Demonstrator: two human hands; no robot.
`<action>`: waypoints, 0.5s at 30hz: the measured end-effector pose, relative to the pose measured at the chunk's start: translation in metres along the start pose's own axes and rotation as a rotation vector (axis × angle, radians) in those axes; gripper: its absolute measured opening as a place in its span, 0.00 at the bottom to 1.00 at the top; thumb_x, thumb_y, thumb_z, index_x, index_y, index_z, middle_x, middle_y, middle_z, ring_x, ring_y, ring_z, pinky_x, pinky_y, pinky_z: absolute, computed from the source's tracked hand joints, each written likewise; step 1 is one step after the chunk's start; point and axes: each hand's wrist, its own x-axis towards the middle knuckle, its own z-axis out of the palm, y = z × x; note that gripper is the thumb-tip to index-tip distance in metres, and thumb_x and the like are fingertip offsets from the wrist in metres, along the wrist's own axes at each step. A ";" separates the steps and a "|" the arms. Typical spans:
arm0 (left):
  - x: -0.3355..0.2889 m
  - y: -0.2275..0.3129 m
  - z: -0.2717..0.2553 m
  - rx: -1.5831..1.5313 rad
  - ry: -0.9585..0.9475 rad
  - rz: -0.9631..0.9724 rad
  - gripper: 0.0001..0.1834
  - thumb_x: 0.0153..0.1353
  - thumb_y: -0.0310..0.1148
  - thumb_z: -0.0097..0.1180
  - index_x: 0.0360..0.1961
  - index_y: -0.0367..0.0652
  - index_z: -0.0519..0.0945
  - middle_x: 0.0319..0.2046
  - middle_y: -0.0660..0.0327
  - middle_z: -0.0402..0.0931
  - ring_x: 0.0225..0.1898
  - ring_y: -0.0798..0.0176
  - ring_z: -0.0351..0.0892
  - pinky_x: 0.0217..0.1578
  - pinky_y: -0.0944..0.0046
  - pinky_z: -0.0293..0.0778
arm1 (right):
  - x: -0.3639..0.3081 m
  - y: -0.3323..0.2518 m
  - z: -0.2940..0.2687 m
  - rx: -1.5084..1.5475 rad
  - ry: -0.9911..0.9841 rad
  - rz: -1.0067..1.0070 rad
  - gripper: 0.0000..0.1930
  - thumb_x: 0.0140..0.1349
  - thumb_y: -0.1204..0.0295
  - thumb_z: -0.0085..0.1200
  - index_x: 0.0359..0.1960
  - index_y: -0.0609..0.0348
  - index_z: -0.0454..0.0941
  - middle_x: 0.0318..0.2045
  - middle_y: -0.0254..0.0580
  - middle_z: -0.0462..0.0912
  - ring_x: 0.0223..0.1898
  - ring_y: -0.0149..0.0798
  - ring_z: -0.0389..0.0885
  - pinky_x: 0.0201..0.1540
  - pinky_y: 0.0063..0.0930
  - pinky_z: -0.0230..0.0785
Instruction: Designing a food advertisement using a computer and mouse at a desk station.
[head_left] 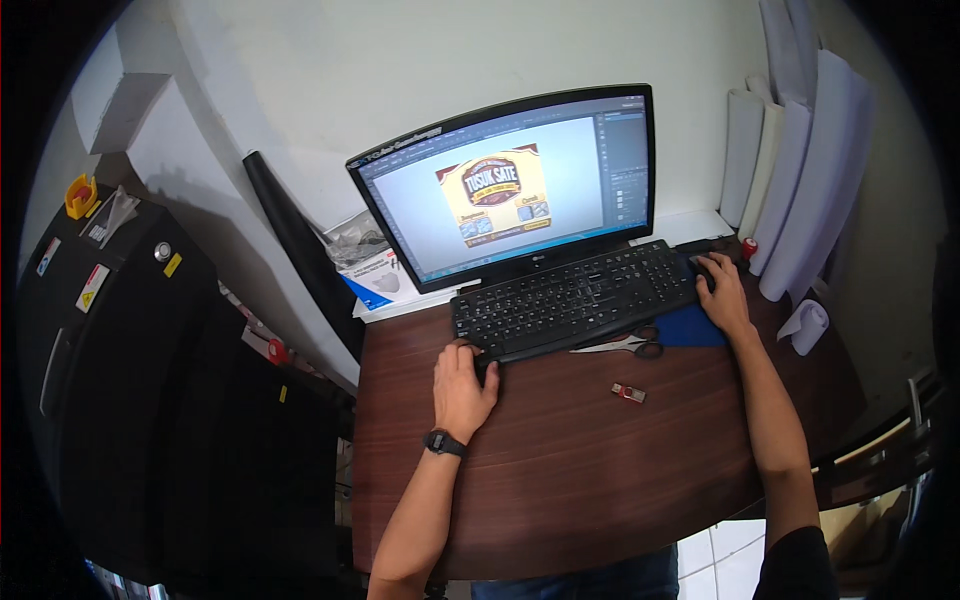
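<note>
My left hand [464, 392], with a black watch [443, 443] on its wrist, rests at the near left corner of a black keyboard [575, 300]. Its fingertips touch the corner keys and the thumb stands apart. On the right, my right hand [727, 296] is curved over a dark computer mouse, mostly hidden under the palm and fingers, at the keyboard's right end. Part of a blue mouse pad [690, 328] shows beside that hand. Behind the keyboard stands a monitor [500, 185] with a yellow and brown graphic design on its screen.
Scissors [620, 345] lie partly under the keyboard's near edge. A USB stick [629, 393] lies on the brown desk [560, 470]. A white and blue box [378, 280] stands left of the monitor. Paper rolls [810, 170] lean at the right; a large black machine [150, 330] stands left.
</note>
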 end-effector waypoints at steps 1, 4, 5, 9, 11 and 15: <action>0.000 0.002 -0.002 0.018 0.014 -0.011 0.18 0.61 0.32 0.67 0.49 0.38 0.76 0.52 0.48 0.74 0.54 0.42 0.74 0.54 0.47 0.72 | 0.000 0.001 0.002 -0.006 0.009 -0.010 0.21 0.65 0.71 0.59 0.60 0.59 0.81 0.63 0.54 0.76 0.64 0.58 0.74 0.68 0.45 0.68; 0.000 0.002 -0.005 0.020 0.035 0.035 0.16 0.61 0.31 0.67 0.46 0.38 0.76 0.46 0.49 0.74 0.49 0.42 0.75 0.50 0.48 0.72 | 0.001 -0.003 0.005 0.024 0.018 -0.024 0.20 0.65 0.71 0.59 0.59 0.59 0.82 0.62 0.54 0.76 0.64 0.57 0.74 0.68 0.44 0.68; 0.000 0.001 -0.005 0.029 0.039 0.052 0.16 0.61 0.31 0.67 0.46 0.38 0.76 0.46 0.49 0.74 0.49 0.42 0.75 0.49 0.49 0.72 | 0.003 -0.007 0.006 0.034 0.014 -0.019 0.20 0.65 0.71 0.59 0.59 0.58 0.82 0.62 0.54 0.77 0.64 0.57 0.74 0.68 0.44 0.68; 0.001 0.003 -0.003 0.033 0.023 0.034 0.16 0.61 0.31 0.67 0.46 0.38 0.76 0.45 0.50 0.74 0.49 0.43 0.75 0.49 0.49 0.72 | 0.003 -0.007 0.002 0.025 0.005 -0.012 0.20 0.65 0.71 0.59 0.59 0.58 0.82 0.62 0.54 0.77 0.64 0.57 0.74 0.68 0.44 0.69; 0.001 0.006 -0.002 0.022 0.035 0.050 0.16 0.61 0.31 0.67 0.47 0.38 0.76 0.45 0.50 0.74 0.49 0.43 0.75 0.49 0.49 0.72 | 0.002 -0.007 -0.003 0.011 0.006 -0.007 0.20 0.65 0.70 0.59 0.59 0.57 0.82 0.62 0.54 0.77 0.64 0.57 0.74 0.67 0.45 0.70; 0.000 0.002 -0.002 0.041 0.015 0.058 0.16 0.62 0.32 0.65 0.48 0.39 0.77 0.47 0.51 0.75 0.50 0.46 0.75 0.50 0.50 0.71 | 0.002 -0.005 -0.001 0.035 -0.017 -0.007 0.21 0.67 0.70 0.59 0.61 0.57 0.81 0.65 0.54 0.76 0.66 0.58 0.74 0.68 0.45 0.69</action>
